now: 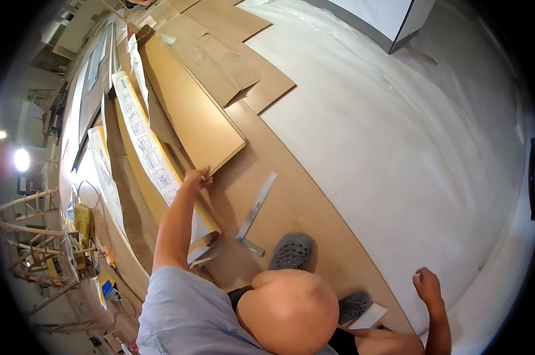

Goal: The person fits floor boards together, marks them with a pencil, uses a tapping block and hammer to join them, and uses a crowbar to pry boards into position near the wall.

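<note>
My left hand (197, 177) reaches out to the near end of the wide tan floor planks (187, 100), its fingers closed round the corner. These planks lie stacked in torn brown paper wrapping. Just left of that hand runs a long package (143, 139) with a white strip of printed diagrams. A metal try square (258, 207) rests on the laid plank floor (303, 189), between the stack and my grey clog (293, 251). Out to the right, my right hand (427, 284) hangs over the white underlay with its fingers curled in and nothing visible in them.
White underlay sheeting (374, 142) covers the floor to the right. A white cabinet or block (385, 21) stands at the far right. Wooden trestle-like frames (31, 231) and a yellow bag (83, 222) are at left. A small white offcut (368, 316) lies near my other clog.
</note>
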### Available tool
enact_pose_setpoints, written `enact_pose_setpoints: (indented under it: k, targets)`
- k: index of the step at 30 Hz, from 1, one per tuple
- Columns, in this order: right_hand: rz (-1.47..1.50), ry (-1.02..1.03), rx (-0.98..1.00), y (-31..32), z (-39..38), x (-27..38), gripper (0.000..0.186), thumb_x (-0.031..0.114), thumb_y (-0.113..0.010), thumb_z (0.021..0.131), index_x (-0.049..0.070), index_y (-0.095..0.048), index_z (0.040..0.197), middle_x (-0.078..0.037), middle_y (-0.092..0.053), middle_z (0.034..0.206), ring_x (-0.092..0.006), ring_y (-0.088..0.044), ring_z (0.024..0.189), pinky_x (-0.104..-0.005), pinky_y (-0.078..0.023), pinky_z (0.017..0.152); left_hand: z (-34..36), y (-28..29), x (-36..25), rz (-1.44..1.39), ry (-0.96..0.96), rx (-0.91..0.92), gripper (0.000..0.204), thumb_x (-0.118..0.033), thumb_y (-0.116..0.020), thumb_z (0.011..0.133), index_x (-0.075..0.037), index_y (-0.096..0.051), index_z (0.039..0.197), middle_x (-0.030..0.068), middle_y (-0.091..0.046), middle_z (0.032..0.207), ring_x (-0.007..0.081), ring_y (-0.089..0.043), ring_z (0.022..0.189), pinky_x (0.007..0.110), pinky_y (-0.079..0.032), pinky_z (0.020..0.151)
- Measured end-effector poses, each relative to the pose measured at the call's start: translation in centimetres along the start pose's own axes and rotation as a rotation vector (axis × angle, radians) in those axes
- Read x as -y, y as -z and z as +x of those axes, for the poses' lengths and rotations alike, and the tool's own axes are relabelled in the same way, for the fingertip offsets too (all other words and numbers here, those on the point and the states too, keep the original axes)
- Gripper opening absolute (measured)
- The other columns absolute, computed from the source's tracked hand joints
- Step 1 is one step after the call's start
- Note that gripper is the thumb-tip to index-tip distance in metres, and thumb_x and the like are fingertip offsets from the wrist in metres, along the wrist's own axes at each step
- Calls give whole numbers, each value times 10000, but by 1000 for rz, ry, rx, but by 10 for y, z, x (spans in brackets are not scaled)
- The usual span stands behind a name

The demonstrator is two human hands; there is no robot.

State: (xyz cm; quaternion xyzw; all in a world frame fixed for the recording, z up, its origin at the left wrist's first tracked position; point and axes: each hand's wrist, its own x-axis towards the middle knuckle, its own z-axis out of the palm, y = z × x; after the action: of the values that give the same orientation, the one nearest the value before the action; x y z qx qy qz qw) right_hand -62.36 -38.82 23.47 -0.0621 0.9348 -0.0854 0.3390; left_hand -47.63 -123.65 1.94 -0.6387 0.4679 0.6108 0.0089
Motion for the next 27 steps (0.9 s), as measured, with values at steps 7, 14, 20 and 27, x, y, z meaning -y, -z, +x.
enact_pose_setpoints:
  k: [7, 14, 20, 27]
  targets:
    - [156, 440, 152, -28, 100, 173, 273, 245, -611, 946, 18, -674, 1083, -174, -707, 979, -326, -687, 913, -413, -541, 815, -138, -106, 57, -213, 106, 486, 263, -124, -658, 994, 43, -558, 1172, 149, -623, 1032, 339, -691, 942, 440, -623, 809]
    - [1917, 192, 70, -118, 144, 246, 478, 345, -459, 1092, 35, -423, 1454, -151, -649, 1194, -259, -669, 1030, -401, -555, 877, -244, -204, 156, -157, 333, 1143, 333, -111, -623, 1003, 81, -594, 1273, 200, -668, 1253, 318, -646, 1172, 427, -495, 1092]
    - [1647, -107, -288, -102, 102, 185, 291, 324, -469, 1090, 102, -573, 1246, -11, -641, 987, -99, -618, 799, -255, -510, 642, -262, -218, 162, -290, 429, 1430, 566, -277, -659, 979, -26, -480, 1454, 134, -535, 1472, 303, -467, 1383, 517, -339, 1192]
    - [1483, -100, -383, -70, 87, 113, 193, 274, -488, 1084, 109, -587, 1075, 59, -501, 757, -38, -448, 589, -205, -354, 502, -117, -198, 73, -903, 54, 1037, 556, -398, -588, 1017, -68, -508, 1457, 114, -583, 1440, 329, -505, 1350, 523, -381, 1151]
